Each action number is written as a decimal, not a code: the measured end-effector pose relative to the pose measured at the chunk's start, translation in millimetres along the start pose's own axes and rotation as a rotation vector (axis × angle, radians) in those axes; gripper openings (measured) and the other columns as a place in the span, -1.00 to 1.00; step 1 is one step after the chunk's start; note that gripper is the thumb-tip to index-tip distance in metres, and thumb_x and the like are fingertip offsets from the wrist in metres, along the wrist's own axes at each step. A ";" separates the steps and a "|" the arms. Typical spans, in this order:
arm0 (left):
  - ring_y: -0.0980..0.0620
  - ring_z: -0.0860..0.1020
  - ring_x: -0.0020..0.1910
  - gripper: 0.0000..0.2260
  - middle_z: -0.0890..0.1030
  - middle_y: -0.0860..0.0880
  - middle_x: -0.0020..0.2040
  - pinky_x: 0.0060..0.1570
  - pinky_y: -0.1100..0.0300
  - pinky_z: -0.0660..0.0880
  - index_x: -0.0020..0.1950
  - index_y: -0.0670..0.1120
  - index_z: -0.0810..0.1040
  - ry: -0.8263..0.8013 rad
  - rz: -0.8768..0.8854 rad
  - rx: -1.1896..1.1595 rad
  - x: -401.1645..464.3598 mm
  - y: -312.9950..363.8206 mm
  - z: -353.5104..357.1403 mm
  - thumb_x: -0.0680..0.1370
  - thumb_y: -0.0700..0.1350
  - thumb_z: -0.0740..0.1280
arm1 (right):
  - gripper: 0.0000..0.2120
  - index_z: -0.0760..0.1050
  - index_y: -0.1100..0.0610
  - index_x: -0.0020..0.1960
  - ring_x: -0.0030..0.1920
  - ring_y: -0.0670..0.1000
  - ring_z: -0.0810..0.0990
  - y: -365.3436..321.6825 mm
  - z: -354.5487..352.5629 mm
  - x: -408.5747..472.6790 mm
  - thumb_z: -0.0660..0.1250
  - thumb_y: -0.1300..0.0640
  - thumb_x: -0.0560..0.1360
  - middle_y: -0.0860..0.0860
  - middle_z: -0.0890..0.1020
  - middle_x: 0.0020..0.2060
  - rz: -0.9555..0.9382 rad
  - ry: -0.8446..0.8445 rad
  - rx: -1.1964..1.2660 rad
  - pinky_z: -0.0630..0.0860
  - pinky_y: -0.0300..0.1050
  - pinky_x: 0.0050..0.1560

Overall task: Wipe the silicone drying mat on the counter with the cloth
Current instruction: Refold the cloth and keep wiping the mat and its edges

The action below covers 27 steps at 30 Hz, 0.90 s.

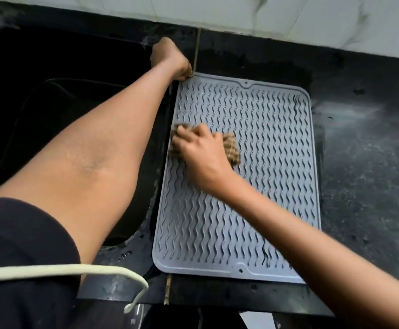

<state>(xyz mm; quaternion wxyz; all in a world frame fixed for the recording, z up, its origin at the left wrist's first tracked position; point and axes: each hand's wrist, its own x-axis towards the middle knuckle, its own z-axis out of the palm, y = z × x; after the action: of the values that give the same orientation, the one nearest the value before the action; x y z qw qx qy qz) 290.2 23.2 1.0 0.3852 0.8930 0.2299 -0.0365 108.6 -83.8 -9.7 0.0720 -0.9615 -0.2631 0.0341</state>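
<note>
the grey silicone drying mat (253,176) lies flat on the dark counter (364,162), its long axis running away from the person toward the tiled wall (241,13), with the black sink (51,110) just beside its left edge. the right hand (201,150) presses the brown cloth (231,148) onto the ribbed surface close to that left edge, about halfway along the mat's length; its fingers are curled over the bunched cloth and point left, the forearm reaching in diagonally from the near right. most of the unwiped-looking ribs lie to the right of the cloth and toward the near end, so the next stroke probably has to run rightward across the short axis. the left hand (172,60) reaches far forward and pinches the mat's far left corner, apparently holding it steady.
</note>
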 end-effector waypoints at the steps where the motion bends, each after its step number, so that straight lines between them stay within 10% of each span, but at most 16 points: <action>1: 0.13 0.59 -0.30 -0.86 0.66 -0.03 -0.08 -0.66 0.35 0.43 -0.09 -0.16 0.60 0.002 -0.007 -0.014 1.6 -1.7 2.6 0.37 -0.25 0.45 | -0.59 0.47 0.15 0.23 0.24 0.18 0.35 -5.3 -0.6 -10.6 0.24 0.30 0.39 0.06 0.48 0.29 -0.032 -0.020 0.032 0.34 0.09 -0.01; 6: 0.00 0.65 0.01 -0.86 0.70 -0.06 0.00 0.07 0.17 0.59 -0.08 -0.09 0.72 -0.057 0.108 0.023 -7.9 -9.6 1.1 0.43 -0.25 0.42 | -0.67 0.61 0.04 0.07 0.06 0.03 0.63 22.5 -32.4 24.7 0.30 0.33 0.38 0.02 0.70 0.00 0.162 0.075 0.621 0.57 0.09 0.08; 14: -0.01 0.66 0.02 -0.75 0.68 -0.13 0.06 0.10 0.11 0.58 0.10 -0.17 0.64 -0.084 0.164 -0.251 -26.0 -30.7 2.5 0.59 -0.17 0.19 | -0.45 0.22 0.14 0.42 0.34 0.25 0.30 21.6 -3.2 63.4 0.21 0.32 0.45 0.14 0.30 0.41 0.200 -0.029 -0.022 0.38 0.25 0.19; 24: 0.01 0.60 0.10 -0.72 0.66 -0.09 0.08 0.12 0.20 0.50 0.12 -0.15 0.62 -0.136 0.298 -0.067 -40.1 -30.2 -1.1 0.60 -0.06 0.18 | -0.70 0.60 0.02 -0.01 0.01 0.11 0.56 -34.3 -14.5 -62.1 0.28 0.32 0.37 -0.02 0.68 -0.03 0.047 0.061 0.359 0.48 0.00 -0.05; 27: 0.01 0.56 0.07 -0.67 0.63 -0.07 0.00 0.03 0.23 0.43 0.05 -0.12 0.63 -0.197 0.350 -0.033 -55.3 -27.9 -7.5 0.62 0.04 0.15 | -0.63 0.49 0.02 0.23 0.16 0.12 0.50 6.9 -22.5 -14.3 0.33 0.21 0.44 0.03 0.57 0.21 0.206 0.239 0.303 0.47 0.15 0.12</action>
<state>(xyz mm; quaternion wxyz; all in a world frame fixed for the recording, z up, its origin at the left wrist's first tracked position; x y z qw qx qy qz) 227.8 24.1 0.9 0.4209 0.9050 0.0330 -0.0524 102.1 -99.7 11.8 0.2426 -0.9587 -0.1447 -0.0339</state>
